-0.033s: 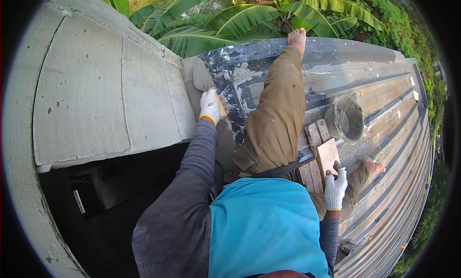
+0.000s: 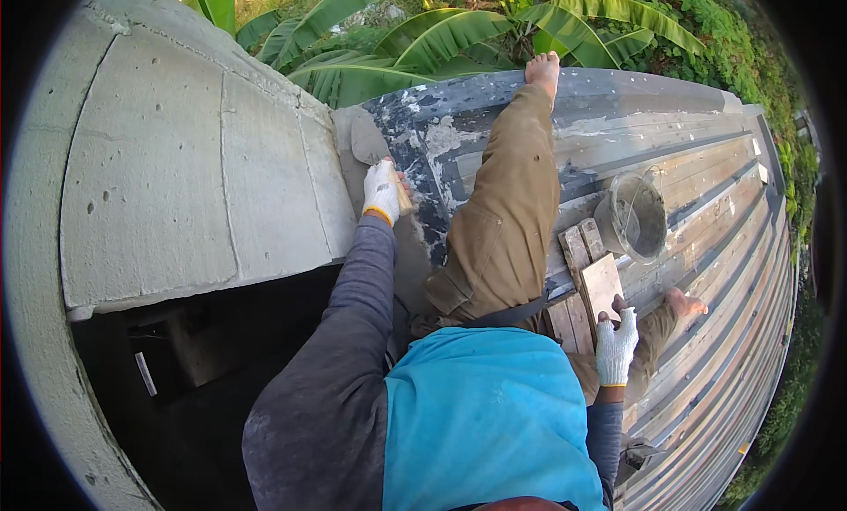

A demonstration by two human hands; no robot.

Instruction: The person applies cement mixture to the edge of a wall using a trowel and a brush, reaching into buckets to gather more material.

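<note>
My left hand (image 2: 381, 191), in a white knit glove with a yellow cuff, is closed round the wooden handle (image 2: 404, 199) of a trowel. The trowel's grey blade (image 2: 368, 144) lies against wet mortar (image 2: 346, 130) in the corner between concrete wall and roof. My right hand (image 2: 616, 348), gloved the same way with bare fingertips, is by my right leg. Its thumb and fingers are at the near end of a small pale board (image 2: 603, 281) and look closed on its edge; the fingers' undersides are hidden.
A mortar-stained bucket (image 2: 637, 216) stands on the ribbed metal roof (image 2: 706, 237), beside wooden planks (image 2: 575, 321). At left rises a concrete wall (image 2: 150, 158) above a dark opening (image 2: 203, 361). Banana leaves (image 2: 450, 39) hang beyond the roof edge. My bare left foot (image 2: 543, 70) rests near that edge.
The view has shifted very slightly. Both hands, the trowel and the board keep nearly the same places.
</note>
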